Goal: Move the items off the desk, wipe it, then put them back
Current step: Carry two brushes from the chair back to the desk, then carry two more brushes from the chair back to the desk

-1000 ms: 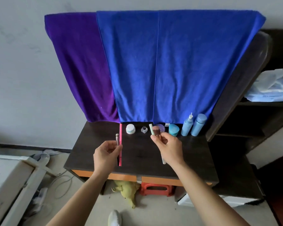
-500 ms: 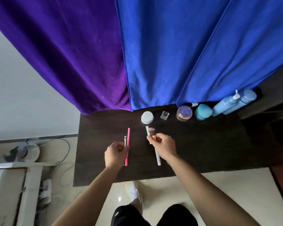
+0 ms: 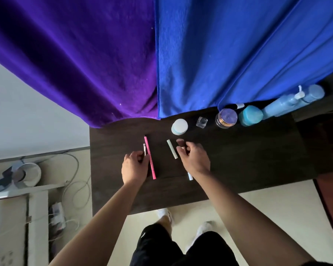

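Both hands grasp slim tools over the counter (image 3: 238,160).
The left hand (image 3: 135,167) pinches a white-tipped stick (image 3: 144,149), with the pink pen (image 3: 150,157) lying just to its right; the right hand (image 3: 193,158) curls round a brush (image 3: 190,176), with the pale green stick (image 3: 172,148) just beside its thumb.

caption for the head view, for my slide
Head view: left hand pinches a thin stick beside a pink pen; right hand holds a brush at the dark desk.

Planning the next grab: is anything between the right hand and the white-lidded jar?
Only bare desk separates the right hand from the white-lidded jar; the pale green stick lies left of that line. That hand grips a brush.
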A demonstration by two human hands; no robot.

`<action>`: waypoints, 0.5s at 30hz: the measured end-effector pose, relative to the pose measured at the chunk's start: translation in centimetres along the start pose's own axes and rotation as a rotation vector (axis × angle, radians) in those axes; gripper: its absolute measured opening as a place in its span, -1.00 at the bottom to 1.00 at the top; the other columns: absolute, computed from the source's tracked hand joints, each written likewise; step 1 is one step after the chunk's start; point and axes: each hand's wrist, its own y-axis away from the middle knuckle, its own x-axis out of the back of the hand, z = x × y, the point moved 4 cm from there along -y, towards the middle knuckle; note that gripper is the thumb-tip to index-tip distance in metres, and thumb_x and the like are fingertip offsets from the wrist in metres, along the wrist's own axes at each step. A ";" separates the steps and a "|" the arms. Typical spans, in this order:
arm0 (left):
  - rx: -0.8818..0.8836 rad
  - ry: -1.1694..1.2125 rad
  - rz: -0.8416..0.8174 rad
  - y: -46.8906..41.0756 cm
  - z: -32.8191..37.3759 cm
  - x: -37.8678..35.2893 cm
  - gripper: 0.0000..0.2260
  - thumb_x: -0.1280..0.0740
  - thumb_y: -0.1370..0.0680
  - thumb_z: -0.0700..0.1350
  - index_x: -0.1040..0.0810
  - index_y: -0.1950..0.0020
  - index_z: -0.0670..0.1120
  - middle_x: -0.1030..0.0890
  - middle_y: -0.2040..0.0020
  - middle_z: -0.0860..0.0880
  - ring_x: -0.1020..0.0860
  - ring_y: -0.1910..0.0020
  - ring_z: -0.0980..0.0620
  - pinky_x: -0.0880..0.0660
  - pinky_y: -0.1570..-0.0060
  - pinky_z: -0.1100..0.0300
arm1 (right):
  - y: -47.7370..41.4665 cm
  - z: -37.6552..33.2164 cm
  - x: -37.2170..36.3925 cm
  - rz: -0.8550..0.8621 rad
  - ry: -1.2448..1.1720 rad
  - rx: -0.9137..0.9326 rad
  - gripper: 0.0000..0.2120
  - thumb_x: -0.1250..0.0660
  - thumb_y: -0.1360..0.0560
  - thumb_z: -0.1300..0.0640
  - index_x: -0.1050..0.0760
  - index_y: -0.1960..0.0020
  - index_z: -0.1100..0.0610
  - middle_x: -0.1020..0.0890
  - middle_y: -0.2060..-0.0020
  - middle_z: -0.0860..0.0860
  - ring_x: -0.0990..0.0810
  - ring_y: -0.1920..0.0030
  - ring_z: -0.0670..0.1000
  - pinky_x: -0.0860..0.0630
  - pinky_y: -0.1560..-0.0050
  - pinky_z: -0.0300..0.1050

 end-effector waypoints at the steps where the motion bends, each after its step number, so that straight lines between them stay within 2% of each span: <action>1: -0.003 -0.019 -0.019 0.2 0.1 0.3 -0.72 -0.35 -0.55 0.07 -0.63 -0.09 -0.09 -0.60 0.00 -0.12 -0.53 -0.09 -0.13 -0.43 0.01 0.10 | 0.0 0.0 0.6 -0.005 -0.001 -0.003 -0.60 -0.29 -0.58 -0.19 -0.55 -0.29 0.03 -0.56 -0.15 0.04 -0.60 -0.14 0.08 -0.52 -0.10 -0.01; 3: -0.012 -0.035 -0.029 0.7 0.7 1.4 -0.67 -0.29 -0.58 0.08 -0.58 -0.16 -0.13 -0.58 -0.05 -0.17 -0.50 -0.15 -0.16 -0.43 -0.03 0.06 | 0.1 0.1 2.5 0.007 -0.023 0.000 -0.56 -0.24 -0.61 -0.18 -0.50 -0.36 0.05 -0.55 -0.24 0.05 -0.59 -0.19 0.07 -0.53 -0.18 0.03; 6: -0.090 -0.035 0.041 2.0 3.1 4.3 -0.59 -0.21 -0.62 0.11 -0.47 -0.37 -0.10 -0.51 -0.25 -0.20 -0.42 -0.28 -0.20 -0.39 -0.21 -0.02 | 0.3 -0.2 7.1 0.122 -0.064 0.072 -0.56 -0.20 -0.64 -0.15 -0.47 -0.39 0.09 -0.55 -0.27 0.11 -0.55 -0.26 0.11 -0.49 -0.24 0.04; 10: -0.427 -0.172 0.262 5.4 10.4 8.4 -0.50 -0.15 -0.61 0.18 -0.34 -0.50 -0.01 -0.27 -0.53 -0.14 -0.20 -0.50 -0.20 -0.21 -0.40 -0.21 | 1.9 -0.8 16.6 0.431 -0.029 0.297 -0.52 -0.24 -0.65 -0.06 -0.42 -0.45 0.21 -0.45 -0.41 0.25 -0.41 -0.42 0.24 -0.38 -0.37 0.11; 12: -0.587 -0.213 0.371 7.6 15.3 9.6 -0.46 -0.11 -0.62 0.24 -0.28 -0.53 0.01 -0.17 -0.58 -0.15 -0.09 -0.56 -0.21 -0.13 -0.42 -0.29 | 3.7 -0.4 22.1 0.625 0.020 0.412 -0.47 -0.27 -0.64 -0.05 -0.37 -0.51 0.20 -0.32 -0.50 0.30 -0.32 -0.49 0.29 -0.30 -0.45 0.16; 15: -0.838 -0.232 0.492 11.8 23.2 10.1 -0.43 -0.08 -0.60 0.26 -0.23 -0.56 0.03 -0.12 -0.59 -0.16 -0.06 -0.56 -0.25 -0.10 -0.39 -0.35 | 6.6 1.8 29.7 0.842 0.124 0.517 -0.40 -0.20 -0.65 -0.13 -0.23 -0.59 0.15 -0.09 -0.59 0.28 -0.14 -0.58 0.30 -0.18 -0.52 0.18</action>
